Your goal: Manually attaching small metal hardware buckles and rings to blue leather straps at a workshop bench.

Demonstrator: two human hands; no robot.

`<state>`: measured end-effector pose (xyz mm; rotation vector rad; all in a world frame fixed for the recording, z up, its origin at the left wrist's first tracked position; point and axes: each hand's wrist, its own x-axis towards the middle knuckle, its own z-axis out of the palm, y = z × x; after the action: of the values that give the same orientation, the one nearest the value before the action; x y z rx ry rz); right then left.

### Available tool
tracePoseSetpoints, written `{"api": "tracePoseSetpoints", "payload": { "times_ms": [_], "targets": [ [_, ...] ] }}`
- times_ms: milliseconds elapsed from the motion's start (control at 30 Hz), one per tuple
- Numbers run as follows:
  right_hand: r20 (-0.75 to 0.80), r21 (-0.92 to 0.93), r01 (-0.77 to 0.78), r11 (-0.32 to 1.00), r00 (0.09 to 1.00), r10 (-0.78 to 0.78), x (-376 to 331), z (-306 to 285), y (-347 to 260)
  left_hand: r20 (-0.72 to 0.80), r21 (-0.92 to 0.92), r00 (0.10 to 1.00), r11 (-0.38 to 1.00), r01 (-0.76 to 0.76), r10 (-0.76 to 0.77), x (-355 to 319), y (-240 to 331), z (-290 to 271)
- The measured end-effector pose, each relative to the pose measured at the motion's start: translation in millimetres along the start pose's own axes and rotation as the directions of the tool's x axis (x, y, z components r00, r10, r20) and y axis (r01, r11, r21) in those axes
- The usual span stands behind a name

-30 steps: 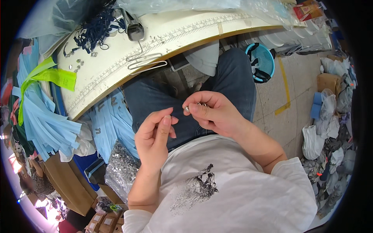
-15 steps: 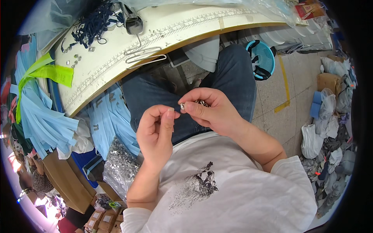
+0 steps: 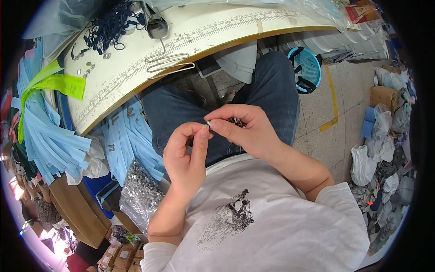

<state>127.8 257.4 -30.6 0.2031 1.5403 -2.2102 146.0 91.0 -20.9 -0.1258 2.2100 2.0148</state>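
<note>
Head view: tiny silvery metal piece (image 3: 209, 123) pinched between both hands' fingertips (image 3: 205, 132).

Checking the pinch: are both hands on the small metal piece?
Touching. The head view shows left hand and right hand fingertips meeting on the small metal piece.

bright, even daylight with soft, faint shadows; mild glare on the pale surface (image 3: 136, 72). strong fisheye bending toward a black rim, pink flare at lower left. centre sharp, edges softer.
</note>
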Motion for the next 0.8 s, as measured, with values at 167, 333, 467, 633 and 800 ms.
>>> {"api": "tracePoseSetpoints", "payload": {
  "times_ms": [167,333,467,633,800],
  "targets": [
    [0.022,-0.136,0.243,0.961,0.97,-0.242,6,-2,15,-0.054,0.018,0.994,0.995,-0.093,0.094,2,-5,2],
    [0.081,0.114,-0.139,0.984,0.988,0.13,2,-10,2,0.145,0.348,0.896,0.826,-0.444,0.42,13,5,-5],
    [0.197,0.308,-0.248,0.919,0.961,0.193,3,-17,4,0.189,0.401,0.859,0.761,-0.51,0.475,20,3,-9],
    [0.118,0.22,-0.166,0.961,0.983,0.143,5,-13,1,0.158,0.442,0.851,0.735,-0.514,0.501,20,0,-7],
    [0.027,0.24,-0.102,0.965,0.995,0.098,5,-6,5,0.027,0.236,0.908,0.88,-0.411,0.417,17,-1,-2]
  ]
}}
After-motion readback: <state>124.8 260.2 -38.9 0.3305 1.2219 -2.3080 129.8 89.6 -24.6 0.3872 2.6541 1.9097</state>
